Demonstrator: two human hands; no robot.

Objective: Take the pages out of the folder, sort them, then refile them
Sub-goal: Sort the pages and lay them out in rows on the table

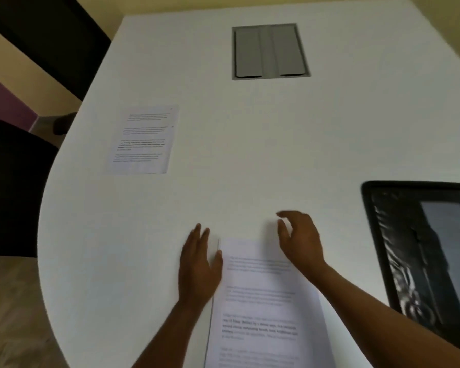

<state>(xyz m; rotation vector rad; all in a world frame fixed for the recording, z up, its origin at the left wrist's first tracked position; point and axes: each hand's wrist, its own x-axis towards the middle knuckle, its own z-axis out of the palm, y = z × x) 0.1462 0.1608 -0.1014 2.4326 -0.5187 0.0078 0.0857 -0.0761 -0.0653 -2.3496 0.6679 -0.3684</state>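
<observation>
A stack of printed pages (263, 301) lies on the white table (250, 155) right in front of me. My left hand (199, 264) lies flat with straight fingers along the stack's left edge, thumb touching the paper. My right hand (299, 240) hovers over the stack's top right corner, fingers loosely curved and holding nothing. One single printed page (144, 139) lies apart at the far left of the table. A black folder (420, 251) lies open at the right, cut off by the frame edge.
A grey cable hatch (270, 51) is set into the table at the back middle. Dark chairs (19, 181) stand beyond the table's curved left edge. Wooden floor shows at the lower left.
</observation>
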